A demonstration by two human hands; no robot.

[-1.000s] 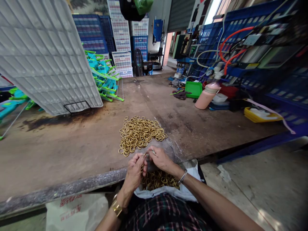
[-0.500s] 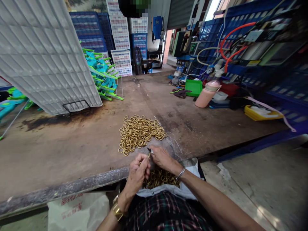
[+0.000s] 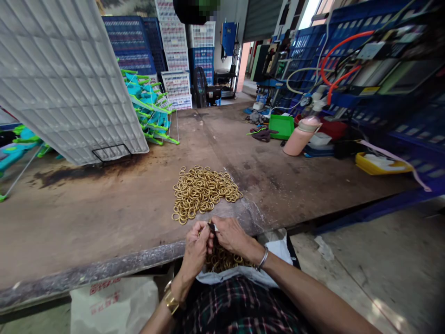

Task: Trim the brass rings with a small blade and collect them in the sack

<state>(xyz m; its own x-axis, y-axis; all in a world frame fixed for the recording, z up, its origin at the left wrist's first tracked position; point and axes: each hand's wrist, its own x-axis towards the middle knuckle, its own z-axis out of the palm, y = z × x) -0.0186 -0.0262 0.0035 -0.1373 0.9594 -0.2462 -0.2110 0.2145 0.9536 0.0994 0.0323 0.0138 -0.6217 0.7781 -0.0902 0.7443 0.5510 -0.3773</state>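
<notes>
My left hand (image 3: pixel 196 246) is closed in a pinch, with a brass-coloured ring mostly hidden by its fingers. My right hand (image 3: pixel 233 235) grips a small knife (image 3: pixel 212 227) with a short dark blade and a whitish part near the fingers. Its tip meets the left fingertips, close to the ring. Just beyond both hands, a pile of brass-coloured rings (image 3: pixel 201 190) lies on the wooden table (image 3: pixel 114 218). Below them, more rings (image 3: pixel 222 260) fill an open white sack (image 3: pixel 280 248) on my lap, partly covered by the hands.
A tall ribbed white panel (image 3: pixel 76 83) leans on a black wire stand (image 3: pixel 111 153) at left, beside turquoise and green plastic frames (image 3: pixel 149 106). At right stand a pink bottle (image 3: pixel 301 137), a green tray (image 3: pixel 281 126) and a yellow tray (image 3: pixel 382 164). Stacked crates (image 3: pixel 175 58) are behind.
My right hand has moved slightly left and down, bringing the knife against the left fingertips. The left hand has shifted a little left. The ring pile looks the same.
</notes>
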